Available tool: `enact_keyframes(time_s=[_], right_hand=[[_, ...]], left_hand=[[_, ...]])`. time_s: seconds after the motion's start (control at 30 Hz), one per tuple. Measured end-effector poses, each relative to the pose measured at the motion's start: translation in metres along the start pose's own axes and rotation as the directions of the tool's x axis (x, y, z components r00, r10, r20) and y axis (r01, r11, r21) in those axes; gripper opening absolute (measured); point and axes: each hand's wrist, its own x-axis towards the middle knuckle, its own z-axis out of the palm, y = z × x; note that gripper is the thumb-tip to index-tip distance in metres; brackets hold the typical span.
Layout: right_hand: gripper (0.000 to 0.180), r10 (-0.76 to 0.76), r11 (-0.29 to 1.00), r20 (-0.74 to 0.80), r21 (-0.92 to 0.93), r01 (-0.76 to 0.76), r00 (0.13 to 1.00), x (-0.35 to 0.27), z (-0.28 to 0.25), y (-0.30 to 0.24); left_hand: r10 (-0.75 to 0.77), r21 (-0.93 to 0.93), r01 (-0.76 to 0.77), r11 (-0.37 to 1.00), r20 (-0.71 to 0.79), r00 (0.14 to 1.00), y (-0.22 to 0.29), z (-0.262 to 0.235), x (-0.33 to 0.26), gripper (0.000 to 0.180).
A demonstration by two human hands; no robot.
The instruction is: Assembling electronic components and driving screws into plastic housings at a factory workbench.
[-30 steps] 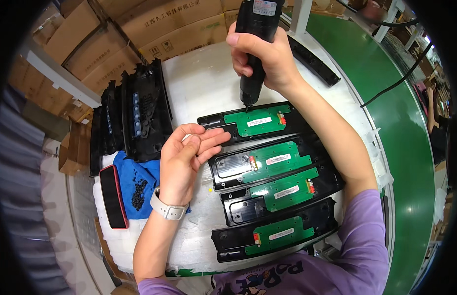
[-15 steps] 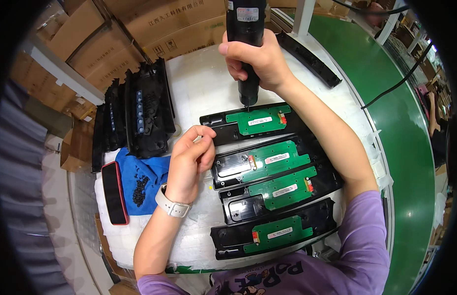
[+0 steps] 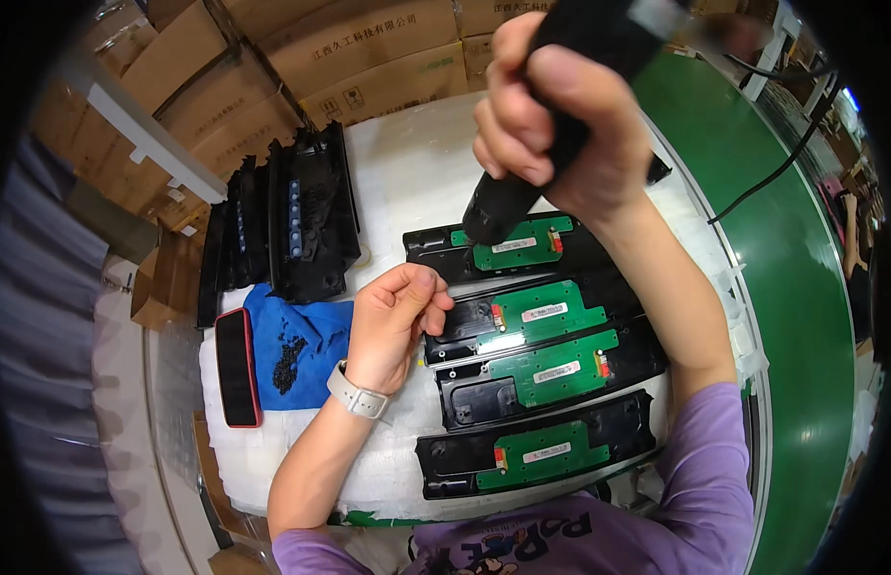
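My right hand (image 3: 603,129) is wrapped round a black electric screwdriver (image 3: 508,203), held tilted with its lower end over the left part of the farthest green circuit board (image 3: 541,257). That board lies in a long black plastic panel (image 3: 428,247). Near the panel's left end, my left hand (image 3: 393,311) has thumb and fingers pinched together; whatever they hold, if anything, is too small to make out. Nearer to me lie several similar panels with green boards, among them a middle one (image 3: 476,402) and the nearest one (image 3: 445,470).
Dark screws (image 3: 289,364) lie heaped on a blue cloth (image 3: 316,331), beside a red-edged phone (image 3: 236,369). Several black panels (image 3: 311,220) stand stacked at the far left. Cardboard boxes (image 3: 388,48) rise behind the white-covered table (image 3: 407,144). A cable (image 3: 781,172) hangs at right.
The screwdriver, upright over the farthest board before, has lifted toward me and tilted, its top leaning right. My left hand stays pinched near the panel's left end. The whole view has shifted slightly.
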Motion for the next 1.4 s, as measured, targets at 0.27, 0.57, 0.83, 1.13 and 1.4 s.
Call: enact_keyframes(time_s=[0.27,0.57,0.83,1.13,1.4], right_hand=[[0.021,-0.082,0.985,-0.049,0.147,0.088,0.995,-0.012,0.021,-0.008],[0.025,-0.054,0.996,0.020,0.078,0.052,0.998,-0.014,0.025,-0.002],[0.025,0.069,0.992,-0.078,0.109,-0.060,0.995,-0.016,0.027,0.001],[0.024,0.014,1.000,-0.111,-0.020,-0.017,0.994,-0.025,0.033,-0.007],[0.024,0.048,0.996,-0.040,0.082,-0.045,0.998,-0.020,0.029,0.000]], left_hand=[[0.005,-0.147,0.017,0.989,0.147,0.989,0.001,-0.005,-0.006,0.019],[0.000,-0.105,0.015,0.994,0.140,0.990,-0.002,-0.008,-0.006,0.016],[-0.026,-0.013,0.028,1.000,0.152,0.988,0.004,-0.004,-0.010,0.017],[0.039,0.115,-0.049,0.992,0.086,0.996,0.002,-0.004,-0.009,0.026],[-0.036,0.031,0.032,0.999,0.147,0.988,0.000,-0.006,-0.012,0.022]])
